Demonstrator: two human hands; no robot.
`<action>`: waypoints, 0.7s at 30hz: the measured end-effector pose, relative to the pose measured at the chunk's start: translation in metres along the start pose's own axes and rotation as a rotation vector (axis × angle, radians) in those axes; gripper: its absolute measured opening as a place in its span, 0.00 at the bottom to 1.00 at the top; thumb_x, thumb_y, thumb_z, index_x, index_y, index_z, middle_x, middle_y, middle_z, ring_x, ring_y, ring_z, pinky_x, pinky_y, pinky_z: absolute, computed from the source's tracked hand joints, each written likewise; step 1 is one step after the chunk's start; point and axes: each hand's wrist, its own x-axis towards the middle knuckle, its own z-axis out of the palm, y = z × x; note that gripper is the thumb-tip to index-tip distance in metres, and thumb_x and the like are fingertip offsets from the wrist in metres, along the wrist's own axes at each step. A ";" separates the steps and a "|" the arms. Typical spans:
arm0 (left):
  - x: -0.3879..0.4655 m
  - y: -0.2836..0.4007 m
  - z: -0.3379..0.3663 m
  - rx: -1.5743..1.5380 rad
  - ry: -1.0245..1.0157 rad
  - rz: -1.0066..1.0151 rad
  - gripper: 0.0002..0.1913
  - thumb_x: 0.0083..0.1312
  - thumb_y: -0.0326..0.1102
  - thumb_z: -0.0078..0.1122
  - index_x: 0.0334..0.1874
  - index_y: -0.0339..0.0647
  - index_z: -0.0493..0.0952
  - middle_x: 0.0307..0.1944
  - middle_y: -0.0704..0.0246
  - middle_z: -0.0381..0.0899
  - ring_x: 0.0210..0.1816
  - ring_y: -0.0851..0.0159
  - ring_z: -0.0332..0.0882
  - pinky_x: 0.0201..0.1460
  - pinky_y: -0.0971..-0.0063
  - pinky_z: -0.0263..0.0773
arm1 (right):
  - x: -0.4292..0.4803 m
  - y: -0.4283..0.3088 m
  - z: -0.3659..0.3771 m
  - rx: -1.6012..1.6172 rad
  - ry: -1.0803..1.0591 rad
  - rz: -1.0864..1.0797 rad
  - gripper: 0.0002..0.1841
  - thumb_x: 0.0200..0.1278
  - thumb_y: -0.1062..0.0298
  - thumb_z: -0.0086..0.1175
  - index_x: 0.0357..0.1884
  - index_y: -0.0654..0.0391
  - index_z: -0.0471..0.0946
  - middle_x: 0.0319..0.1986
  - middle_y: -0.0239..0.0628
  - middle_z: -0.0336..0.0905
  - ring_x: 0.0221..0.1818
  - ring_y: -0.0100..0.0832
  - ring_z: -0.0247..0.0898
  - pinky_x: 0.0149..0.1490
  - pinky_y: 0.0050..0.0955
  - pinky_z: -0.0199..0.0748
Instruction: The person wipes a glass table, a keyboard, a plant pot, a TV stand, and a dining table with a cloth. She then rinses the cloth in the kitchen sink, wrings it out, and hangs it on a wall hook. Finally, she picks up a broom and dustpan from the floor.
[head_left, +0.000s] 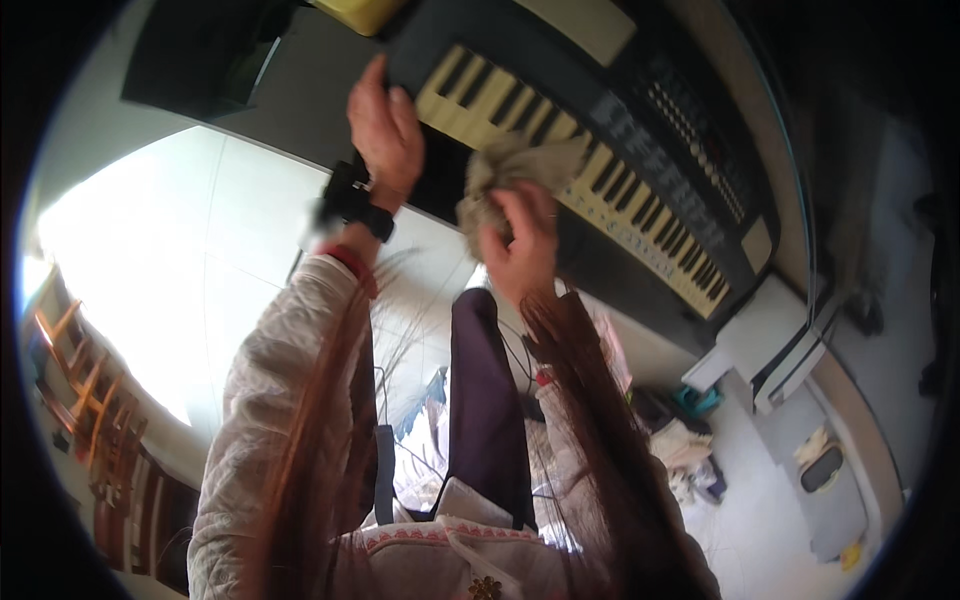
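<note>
An electronic keyboard (570, 127) with yellowed white keys and black keys lies at a slant across the upper middle. My right hand (521, 240) grips a crumpled brown-grey cloth (487, 180), which covers part of the front edge and some keys. Its palm side is hidden. My left hand (386, 131) rests at the keyboard's left end, fingers extended along the edge beside the lowest keys, with nothing seen in it. A black watch is on the left wrist. Blue marks show on several keys right of the cloth.
A yellow object (364, 11) lies behind the keyboard's left end, and a dark box-like thing (206, 52) is at the upper left. Wooden chairs (94, 405) stand at the far left. Clothes (682, 442) lie low on the right, near a white piece of furniture (772, 322). Long hair hangs before both forearms.
</note>
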 end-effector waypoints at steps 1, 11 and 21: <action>0.002 0.002 -0.005 -0.014 -0.023 -0.010 0.20 0.69 0.33 0.45 0.62 0.34 0.68 0.47 0.51 0.75 0.50 0.46 0.72 0.57 0.59 0.66 | 0.011 -0.012 0.006 0.192 -0.116 -0.005 0.17 0.51 0.76 0.58 0.46 0.59 0.75 0.44 0.48 0.74 0.48 0.46 0.73 0.53 0.34 0.70; 0.024 -0.028 -0.059 0.159 -0.497 0.148 0.32 0.65 0.52 0.56 0.67 0.40 0.65 0.60 0.60 0.74 0.70 0.56 0.61 0.72 0.56 0.50 | 0.200 -0.028 -0.022 -0.303 0.160 -0.082 0.18 0.59 0.66 0.55 0.51 0.61 0.75 0.51 0.49 0.72 0.53 0.49 0.68 0.58 0.42 0.67; 0.022 -0.039 -0.059 -0.052 -0.501 0.094 0.30 0.57 0.39 0.61 0.64 0.41 0.68 0.62 0.66 0.73 0.71 0.55 0.59 0.73 0.56 0.49 | 0.108 -0.094 0.036 0.260 -0.615 0.209 0.13 0.52 0.78 0.46 0.41 0.64 0.75 0.36 0.37 0.75 0.42 0.33 0.72 0.48 0.25 0.68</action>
